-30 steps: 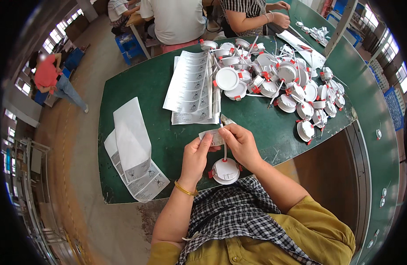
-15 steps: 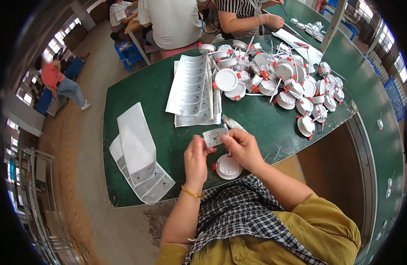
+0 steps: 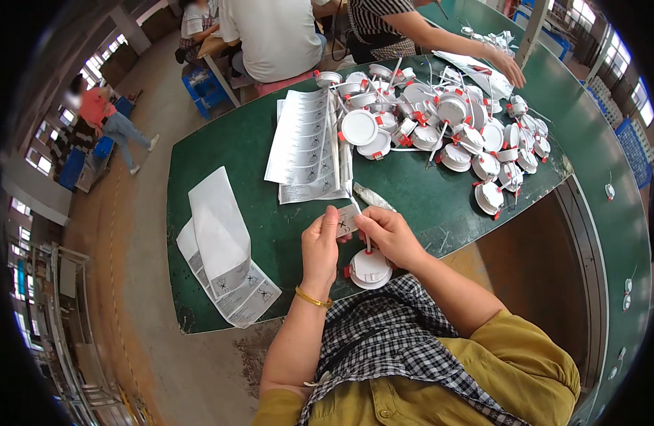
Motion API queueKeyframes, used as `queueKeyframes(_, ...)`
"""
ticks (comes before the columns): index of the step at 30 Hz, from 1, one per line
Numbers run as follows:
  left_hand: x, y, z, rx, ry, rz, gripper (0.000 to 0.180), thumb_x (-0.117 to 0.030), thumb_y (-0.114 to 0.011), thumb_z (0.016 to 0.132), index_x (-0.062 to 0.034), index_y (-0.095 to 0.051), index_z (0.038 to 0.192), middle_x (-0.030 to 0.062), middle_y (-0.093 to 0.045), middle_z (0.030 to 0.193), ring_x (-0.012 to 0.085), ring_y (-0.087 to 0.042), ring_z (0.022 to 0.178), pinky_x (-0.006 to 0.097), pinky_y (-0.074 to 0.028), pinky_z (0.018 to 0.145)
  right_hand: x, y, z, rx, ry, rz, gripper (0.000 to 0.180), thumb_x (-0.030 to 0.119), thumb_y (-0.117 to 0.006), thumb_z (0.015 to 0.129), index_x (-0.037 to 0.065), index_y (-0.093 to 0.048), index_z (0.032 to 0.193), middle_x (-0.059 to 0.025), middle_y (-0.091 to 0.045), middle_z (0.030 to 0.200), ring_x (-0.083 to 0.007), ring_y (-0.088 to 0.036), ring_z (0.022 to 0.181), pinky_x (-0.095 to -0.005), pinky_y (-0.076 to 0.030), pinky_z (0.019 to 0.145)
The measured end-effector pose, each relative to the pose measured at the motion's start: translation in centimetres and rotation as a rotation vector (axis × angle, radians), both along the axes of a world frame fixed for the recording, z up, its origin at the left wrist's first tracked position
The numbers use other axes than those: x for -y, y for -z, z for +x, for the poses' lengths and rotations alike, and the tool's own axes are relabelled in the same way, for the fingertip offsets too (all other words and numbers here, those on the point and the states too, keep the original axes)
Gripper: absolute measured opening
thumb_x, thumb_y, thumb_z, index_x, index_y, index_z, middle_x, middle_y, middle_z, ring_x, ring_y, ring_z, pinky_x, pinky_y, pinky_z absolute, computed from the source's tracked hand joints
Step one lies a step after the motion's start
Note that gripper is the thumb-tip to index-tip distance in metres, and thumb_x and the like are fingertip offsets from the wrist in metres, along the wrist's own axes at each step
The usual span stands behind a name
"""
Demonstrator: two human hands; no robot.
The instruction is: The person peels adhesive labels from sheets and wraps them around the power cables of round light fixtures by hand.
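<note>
Between my two hands is a small silver-grey printed label (image 3: pixel 346 221). My left hand (image 3: pixel 320 248) pinches its left side between thumb and fingers. My right hand (image 3: pixel 392 238) is closed at its right edge, on the white cable (image 3: pixel 369 245) of a round white downlight (image 3: pixel 370 270). The cable rises from the lamp and its upper end shows just above the label. Whether the label is stuck to the cable I cannot tell. The lamp lies on the green table in front of my apron, a red clip at its left side.
Beyond my hands lie a stack of label sheets (image 3: pixel 305 142) and a whitish tube-like packet (image 3: pixel 374 198). More sheets (image 3: pixel 224 241) lie at the left. A heap of white downlights (image 3: pixel 440 121) fills the far right. Across the table a co-worker's hand (image 3: pixel 508 67) reaches over.
My left hand has closed in on the label, which now sits against the cable. The far co-worker's arm has stretched out to the right. A person at the left has shifted in their walk.
</note>
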State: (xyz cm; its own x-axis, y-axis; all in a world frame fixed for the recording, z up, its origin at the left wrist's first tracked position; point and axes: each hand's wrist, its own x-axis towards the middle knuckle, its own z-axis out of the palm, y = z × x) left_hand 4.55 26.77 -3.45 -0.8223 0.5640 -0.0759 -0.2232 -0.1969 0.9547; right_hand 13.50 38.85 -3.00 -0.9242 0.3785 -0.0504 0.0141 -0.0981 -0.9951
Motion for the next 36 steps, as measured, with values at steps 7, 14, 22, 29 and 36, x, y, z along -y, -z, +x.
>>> queueKeyframes(7, 0.8, -0.4, -0.5, 0.055, -0.008, 0.078, 0.045, -0.038, -0.043, 0.1, 0.0032, -0.063, 0.101, 0.0068, -0.063, 0.087, 0.0109, -0.058, 0.079, 0.026, -0.046, 0.072, -0.7, 0.4, 1.4, -0.04, -0.178, 0.161, 0.02, 0.018, -0.056, 0.094, 0.0, -0.061, 0.087, 0.0005, -0.057, 0.071, -0.0065, -0.051, 0.066, -0.0237, -0.044, 0.06)
queueKeyframes(14, 1.2, -5.1, -3.8, -0.639, 0.341, -0.304, 0.031, -0.025, -0.066, 0.087, -0.002, -0.064, 0.107, 0.0061, -0.064, 0.092, 0.0169, -0.058, 0.085, 0.027, -0.044, 0.087, -0.7, 0.9, 1.7, -0.073, -0.169, 0.283, 0.02, 0.018, -0.058, 0.093, -0.001, -0.062, 0.088, -0.0036, -0.058, 0.071, -0.0102, -0.053, 0.065, -0.026, -0.045, 0.061)
queueKeyframes(22, 1.3, -4.6, -4.4, -0.916, 0.46, -0.509, 0.024, -0.023, -0.061, 0.089, -0.0004, -0.068, 0.085, 0.0095, -0.06, 0.07, 0.0208, -0.059, 0.069, 0.033, -0.046, 0.083, -0.6, 0.8, 1.6, -0.11, -0.135, 0.312, 0.022, 0.02, -0.058, 0.092, -0.001, -0.063, 0.088, -0.0048, -0.059, 0.072, -0.0113, -0.054, 0.066, -0.0272, -0.045, 0.06)
queueKeyframes(29, 1.9, -5.8, -4.9, -0.51, 0.476, -0.411, 0.03, -0.025, -0.057, 0.093, 0.0024, -0.066, 0.087, 0.0059, -0.063, 0.076, 0.0149, -0.057, 0.072, 0.031, -0.045, 0.067, -1.0, 0.9, 1.5, -0.075, -0.139, 0.252, 0.022, 0.02, -0.059, 0.092, -0.001, -0.063, 0.088, -0.0053, -0.059, 0.072, -0.0113, -0.055, 0.066, -0.0274, -0.046, 0.062)
queueKeyframes(36, 1.5, -4.5, -3.1, -0.435, 0.287, -0.446, 0.035, -0.024, -0.055, 0.094, 0.0007, -0.061, 0.069, 0.0006, -0.055, 0.06, 0.0067, -0.049, 0.057, 0.023, -0.039, 0.054, -4.1, -1.3, 4.8, -0.162, -0.019, 0.138, 0.021, 0.02, -0.056, 0.093, 0.0, -0.062, 0.09, -0.0021, -0.061, 0.075, -0.0092, -0.056, 0.069, -0.0262, -0.047, 0.064)
